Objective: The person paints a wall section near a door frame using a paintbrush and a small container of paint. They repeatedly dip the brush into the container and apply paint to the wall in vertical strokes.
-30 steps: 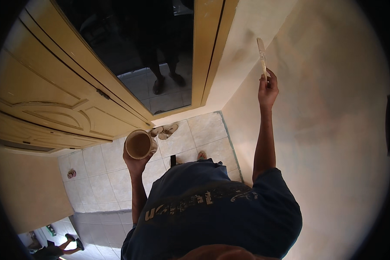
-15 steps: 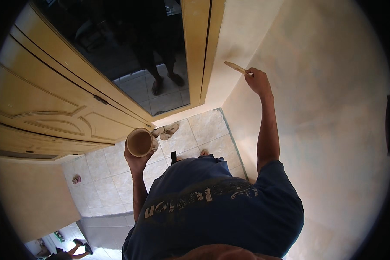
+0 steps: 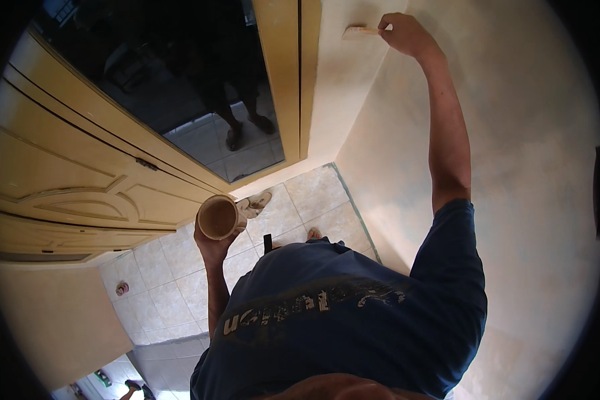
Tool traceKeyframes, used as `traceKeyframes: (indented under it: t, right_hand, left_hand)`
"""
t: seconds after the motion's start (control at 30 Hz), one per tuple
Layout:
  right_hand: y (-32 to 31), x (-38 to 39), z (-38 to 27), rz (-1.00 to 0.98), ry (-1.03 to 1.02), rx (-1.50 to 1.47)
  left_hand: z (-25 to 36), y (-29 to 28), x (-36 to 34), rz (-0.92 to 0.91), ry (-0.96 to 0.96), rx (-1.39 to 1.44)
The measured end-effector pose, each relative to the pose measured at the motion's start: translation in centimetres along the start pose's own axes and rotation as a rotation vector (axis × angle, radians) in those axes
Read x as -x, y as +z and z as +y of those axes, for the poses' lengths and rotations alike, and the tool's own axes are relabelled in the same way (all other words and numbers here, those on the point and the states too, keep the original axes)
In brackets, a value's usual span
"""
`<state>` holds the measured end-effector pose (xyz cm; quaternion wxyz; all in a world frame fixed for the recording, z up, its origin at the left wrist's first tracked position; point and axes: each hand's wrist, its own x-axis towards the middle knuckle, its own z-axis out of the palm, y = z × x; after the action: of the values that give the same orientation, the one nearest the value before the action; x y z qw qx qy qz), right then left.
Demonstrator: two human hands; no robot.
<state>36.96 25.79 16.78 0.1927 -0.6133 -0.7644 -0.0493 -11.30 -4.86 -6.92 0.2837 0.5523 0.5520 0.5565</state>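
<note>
A paintbrush (image 3: pixel 361 31) is pinched by its handle in my right hand (image 3: pixel 407 35), which is stretched high near the corner of two pale walls. Its bristles lie at the narrow wall strip (image 3: pixel 343 73) beside the wooden frame; whether they touch it I cannot tell for sure. My left hand (image 3: pixel 213 248) grips a round paint-stained pot (image 3: pixel 219 219) from below and the side, held roughly upright at waist height. Brownish liquid or residue shows inside it. The fingers behind the pot are partly hidden.
To the left stands a yellow-brown wooden wardrobe (image 3: pixel 67 160) with a dark mirror (image 3: pixel 173 87). Sandals (image 3: pixel 257 203) lie on the tiled floor (image 3: pixel 293 200) by its base. A wide wall (image 3: pixel 513 167) rises on the right. A small pinkish object (image 3: pixel 122 289) sits further left.
My right hand has gone up and farther away with the paintbrush, which has turned from slanted to nearly level. My left hand and the pot have barely moved.
</note>
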Motion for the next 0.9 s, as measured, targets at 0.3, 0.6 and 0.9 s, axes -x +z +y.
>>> traceKeyframes:
  t: [0.3,0.6,0.9]
  right_hand:
    - [-6.8,-0.5,-2.4,0.220,-0.059,0.115]
    - [-8.3,5.3,-5.9,0.579,0.281,-0.196]
    - [12.0,2.8,-2.2,0.778,0.145,-0.292]
  left_hand:
    - [-1.3,-0.1,-0.8,-0.020,-0.014,0.041]
    - [-2.4,-1.2,-0.9,-0.004,-0.045,0.009]
    - [0.4,-2.0,-2.9,-0.042,-0.035,-0.005]
